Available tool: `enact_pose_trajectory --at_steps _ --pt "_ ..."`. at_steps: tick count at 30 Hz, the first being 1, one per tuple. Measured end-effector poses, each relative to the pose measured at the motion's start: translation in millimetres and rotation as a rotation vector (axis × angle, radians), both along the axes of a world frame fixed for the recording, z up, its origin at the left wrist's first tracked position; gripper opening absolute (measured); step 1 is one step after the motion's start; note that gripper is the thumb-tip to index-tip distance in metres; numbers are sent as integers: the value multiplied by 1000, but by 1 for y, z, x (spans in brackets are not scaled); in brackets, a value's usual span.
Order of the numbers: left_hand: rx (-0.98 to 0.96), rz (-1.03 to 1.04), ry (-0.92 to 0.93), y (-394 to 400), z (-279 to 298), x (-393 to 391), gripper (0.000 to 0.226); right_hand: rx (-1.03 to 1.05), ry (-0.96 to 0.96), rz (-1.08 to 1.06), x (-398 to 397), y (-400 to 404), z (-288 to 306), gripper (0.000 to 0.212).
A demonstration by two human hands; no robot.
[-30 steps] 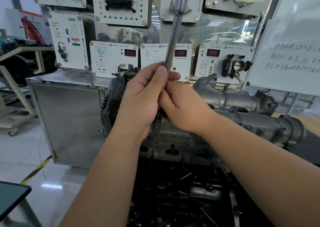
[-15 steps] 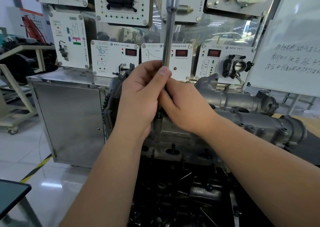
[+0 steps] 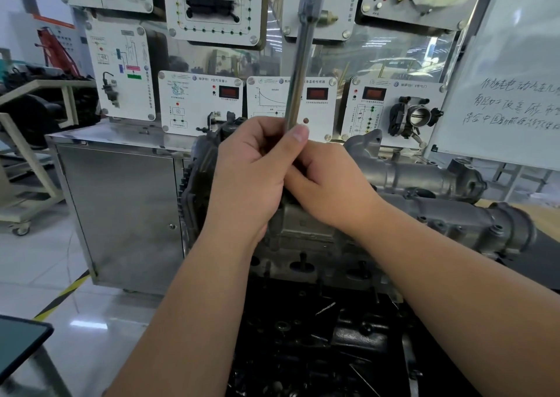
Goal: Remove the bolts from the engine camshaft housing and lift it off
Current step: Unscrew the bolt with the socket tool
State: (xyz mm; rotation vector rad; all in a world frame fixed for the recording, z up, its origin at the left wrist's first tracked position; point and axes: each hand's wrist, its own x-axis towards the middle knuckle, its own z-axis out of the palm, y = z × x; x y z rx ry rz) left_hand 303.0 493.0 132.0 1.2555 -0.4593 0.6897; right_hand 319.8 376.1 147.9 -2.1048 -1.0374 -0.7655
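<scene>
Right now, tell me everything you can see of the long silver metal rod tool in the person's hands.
The long silver metal rod tool is a slim, shiny steel shaft with a wider socket-like cylinder on top. It stands nearly upright, leaning slightly right, above the grey cast-metal camshaft housing. The left hand grips its lower part, thumb against it; the right hand holds just below. Its bottom end is hidden.
</scene>
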Motion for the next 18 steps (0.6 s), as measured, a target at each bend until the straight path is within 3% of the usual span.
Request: enact_pose_trajectory --at_steps 7,11,18 --pt "71 -65 -15 -2 4 -5 37 -83 137 1 0 0 2 38" --pt "-26 -53 -25 1 4 -4 21 -94 129 8 0 -1 2 43" --pt "-128 -52 -13 1 2 -2 11 -47 77 -27 -1 0 1 29"
